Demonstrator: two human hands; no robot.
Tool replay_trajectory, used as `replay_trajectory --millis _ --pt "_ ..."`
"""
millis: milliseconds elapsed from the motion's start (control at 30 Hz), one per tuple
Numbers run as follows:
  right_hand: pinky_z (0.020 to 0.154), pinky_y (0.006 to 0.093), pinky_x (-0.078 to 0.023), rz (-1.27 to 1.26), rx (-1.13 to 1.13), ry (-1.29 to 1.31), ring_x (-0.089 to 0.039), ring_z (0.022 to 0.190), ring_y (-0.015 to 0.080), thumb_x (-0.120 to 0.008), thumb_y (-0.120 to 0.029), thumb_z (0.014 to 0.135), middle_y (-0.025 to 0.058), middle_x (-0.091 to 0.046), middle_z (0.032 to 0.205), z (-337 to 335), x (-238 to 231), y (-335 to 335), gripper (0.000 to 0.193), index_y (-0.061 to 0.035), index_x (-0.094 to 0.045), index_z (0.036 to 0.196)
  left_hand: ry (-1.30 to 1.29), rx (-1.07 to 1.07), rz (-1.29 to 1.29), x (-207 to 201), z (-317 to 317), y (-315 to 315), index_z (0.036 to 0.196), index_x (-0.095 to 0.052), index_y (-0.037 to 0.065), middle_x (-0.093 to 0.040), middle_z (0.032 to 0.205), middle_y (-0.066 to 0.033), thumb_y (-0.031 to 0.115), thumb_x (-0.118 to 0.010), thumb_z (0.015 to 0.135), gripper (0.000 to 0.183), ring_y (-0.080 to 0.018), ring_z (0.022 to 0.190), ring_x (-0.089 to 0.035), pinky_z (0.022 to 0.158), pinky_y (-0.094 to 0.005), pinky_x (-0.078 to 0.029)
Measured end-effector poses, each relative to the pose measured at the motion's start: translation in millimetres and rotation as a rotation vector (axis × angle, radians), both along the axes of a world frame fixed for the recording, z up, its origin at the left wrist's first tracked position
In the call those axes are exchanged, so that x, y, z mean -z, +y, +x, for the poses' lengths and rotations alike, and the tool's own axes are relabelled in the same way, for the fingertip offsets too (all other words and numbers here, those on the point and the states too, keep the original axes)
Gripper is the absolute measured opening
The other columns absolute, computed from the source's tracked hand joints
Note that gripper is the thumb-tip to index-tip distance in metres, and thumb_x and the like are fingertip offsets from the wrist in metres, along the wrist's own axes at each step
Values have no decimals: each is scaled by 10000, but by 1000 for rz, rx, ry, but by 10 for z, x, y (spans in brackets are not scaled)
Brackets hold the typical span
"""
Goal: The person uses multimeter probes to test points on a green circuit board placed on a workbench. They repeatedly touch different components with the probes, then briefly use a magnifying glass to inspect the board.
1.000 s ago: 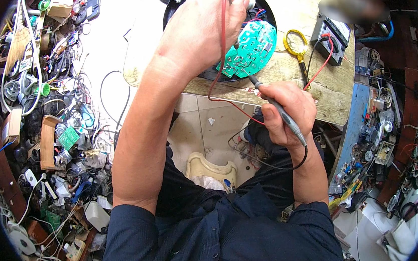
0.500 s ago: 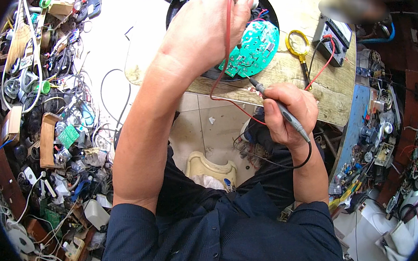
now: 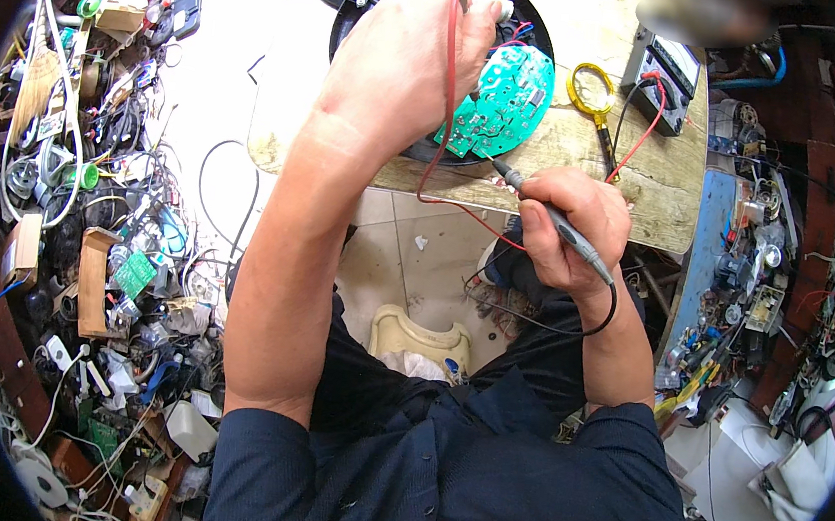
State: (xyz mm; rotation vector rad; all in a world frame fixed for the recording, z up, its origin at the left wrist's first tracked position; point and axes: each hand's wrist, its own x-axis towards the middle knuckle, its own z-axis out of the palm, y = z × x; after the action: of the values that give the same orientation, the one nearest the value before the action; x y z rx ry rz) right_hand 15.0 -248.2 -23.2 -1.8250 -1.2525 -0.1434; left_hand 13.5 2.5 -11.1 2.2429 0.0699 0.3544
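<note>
A round green circuit board (image 3: 508, 103) leans at the edge of a round black housing (image 3: 546, 20) on the table. My left hand (image 3: 412, 54) is closed above the housing, at the board's left side. A red test lead (image 3: 453, 73) loops over it and enters the grip near thumb and forefinger; its probe end is hidden. My right hand (image 3: 577, 221) pinches a grey test probe (image 3: 566, 233) like a pen, with a black lead trailing from its back end. The probe's tip is at the board's lower edge; whether it touches cannot be told.
An analog multimeter (image 3: 661, 78) with red and black leads plugged in stands on the wooden table (image 3: 665, 199), right of a yellow-rimmed magnifying glass (image 3: 592, 88). Piles of cables and electronic parts (image 3: 135, 274) crowd the left side; more parts (image 3: 735, 301) lie right.
The board and housing appear shifted very slightly left in the view. My right hand and the probe have moved marginally left. Both grips stay the same.
</note>
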Motion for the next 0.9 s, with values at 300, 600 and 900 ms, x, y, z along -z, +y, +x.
replay_trajectory --millis 300,600,900 --pt "537 374 -527 46 -7 -38 -699 609 285 -773 -8 879 128 -710 771 26 5 28 193 -10 -690 1053 31 -9 12 -16 -4 -5 948 -672 -19 -661 653 -109 364 -534 1144 452 -205 544 -674 527 -355 -527" --pt "571 359 -558 48 105 -159 -726 693 276 -850 1 840 152 -754 903 12 -4 19 298 -11 -719 1106 17 -14 -27 -34 -19 -24 944 -672 -20 -634 615 -91 383 -530 1147 473 -198 549 -669 543 -354 -520" --pt "619 367 -566 24 168 -65 -730 714 292 -844 -57 893 150 -753 883 31 -47 -46 227 -5 -707 1066 20 -10 -13 -63 -31 -27 963 -679 -21 -636 622 -90 388 -525 1150 476 -195 557 -678 540 -356 -517"
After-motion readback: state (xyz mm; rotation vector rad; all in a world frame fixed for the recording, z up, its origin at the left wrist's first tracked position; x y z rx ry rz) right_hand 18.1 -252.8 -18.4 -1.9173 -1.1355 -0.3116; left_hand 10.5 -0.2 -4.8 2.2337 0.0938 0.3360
